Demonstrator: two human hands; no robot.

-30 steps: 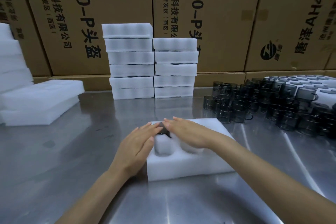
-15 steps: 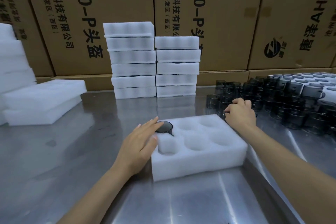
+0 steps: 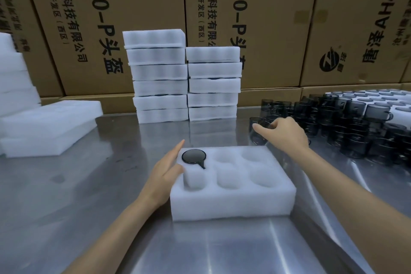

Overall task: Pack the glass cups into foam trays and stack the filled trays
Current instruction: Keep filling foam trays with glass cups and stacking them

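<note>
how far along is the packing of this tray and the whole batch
Done: two stacks of foam trays stand at the back, and one cup sits in the far-left pocket of the front tray. In hand: the right hand grips the next cup while the left hand rests against the tray's side. Left: five empty pockets, plus a large cluster of loose cups on the right.

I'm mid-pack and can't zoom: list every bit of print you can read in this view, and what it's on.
"H4.0-P头盔": left brown cardboard carton
"通信科技有限公司", "开发区(西区)": same carton, smaller print
"H4.0-P头": middle brown cardboard carton, the end hidden behind the stacked white foam trays
"AH4.0": right brown cardboard carton, printed the other way up; round black logo below it
Far-right and far-left carton print: too blurred.
Trays, cups: no text.
</note>
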